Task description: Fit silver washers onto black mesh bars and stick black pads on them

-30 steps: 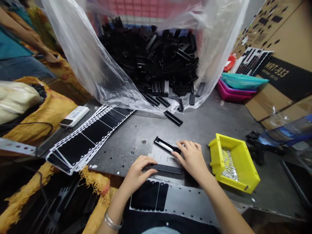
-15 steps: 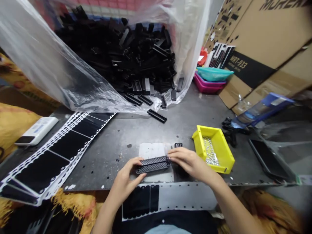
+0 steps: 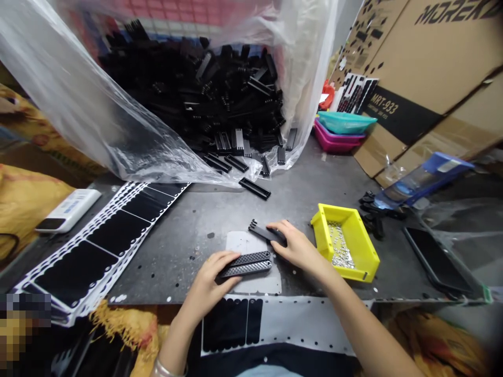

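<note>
Black mesh-faced strips (image 3: 245, 264), two lying side by side, are gripped by the curled left hand (image 3: 208, 288) over a pale sheet (image 3: 255, 243) on a grey perforated metal bench (image 3: 176, 267), seemingly held steady there for handling. The right hand (image 3: 298, 248), fingers half-closed, presses a black toothed strip (image 3: 267, 234) against the sheet. A yellow bin (image 3: 353, 235) of small silver parts (image 3: 340, 246) sits just beside that hand, apparently placed within easy reach.

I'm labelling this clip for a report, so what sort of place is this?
Probably a small factory or workshop doing hand assembly: there's a big heap of black comb-like parts in a clear plastic bag, a yellow bin of small metal pieces, and sheets of black die-cut pads.
</note>
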A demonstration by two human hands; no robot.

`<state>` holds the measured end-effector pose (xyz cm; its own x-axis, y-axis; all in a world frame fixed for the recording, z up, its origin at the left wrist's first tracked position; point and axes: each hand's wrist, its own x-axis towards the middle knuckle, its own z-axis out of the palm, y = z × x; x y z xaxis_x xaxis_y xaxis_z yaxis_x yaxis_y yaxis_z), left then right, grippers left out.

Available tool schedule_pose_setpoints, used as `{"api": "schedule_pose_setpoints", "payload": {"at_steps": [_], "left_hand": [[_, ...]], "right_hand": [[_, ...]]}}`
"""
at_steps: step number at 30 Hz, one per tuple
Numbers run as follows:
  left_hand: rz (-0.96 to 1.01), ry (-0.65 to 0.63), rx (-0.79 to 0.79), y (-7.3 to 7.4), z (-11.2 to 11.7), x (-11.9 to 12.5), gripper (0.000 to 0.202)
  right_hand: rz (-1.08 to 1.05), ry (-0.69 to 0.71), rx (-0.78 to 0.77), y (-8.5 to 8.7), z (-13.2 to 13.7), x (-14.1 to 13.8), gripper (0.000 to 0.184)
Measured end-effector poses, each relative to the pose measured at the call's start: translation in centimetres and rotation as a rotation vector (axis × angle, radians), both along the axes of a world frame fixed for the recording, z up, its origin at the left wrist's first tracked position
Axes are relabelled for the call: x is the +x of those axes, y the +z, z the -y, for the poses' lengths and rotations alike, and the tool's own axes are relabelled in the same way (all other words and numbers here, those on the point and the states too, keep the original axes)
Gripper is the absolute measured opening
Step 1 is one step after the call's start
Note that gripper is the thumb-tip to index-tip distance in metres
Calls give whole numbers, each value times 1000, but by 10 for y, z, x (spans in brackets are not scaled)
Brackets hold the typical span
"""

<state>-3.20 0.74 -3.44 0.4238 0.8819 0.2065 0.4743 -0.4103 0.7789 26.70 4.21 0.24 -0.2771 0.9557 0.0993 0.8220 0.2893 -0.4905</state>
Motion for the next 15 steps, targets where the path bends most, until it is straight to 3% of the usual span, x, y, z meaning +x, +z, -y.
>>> {"api": "schedule_pose_setpoints", "payload": {"at_steps": [4,10,15], "left_hand": [[117,-3,-33,0,2,-1,35],[205,71,-36,2,0,2,23],[122,134,-81,-2,1,4,24]], "right_hand": [[-91,105,-62,4,-17,-7,63],[-227,201,-205,1,-28,-8,56],[-317,228,-238,4,-32,-17,53]]}}
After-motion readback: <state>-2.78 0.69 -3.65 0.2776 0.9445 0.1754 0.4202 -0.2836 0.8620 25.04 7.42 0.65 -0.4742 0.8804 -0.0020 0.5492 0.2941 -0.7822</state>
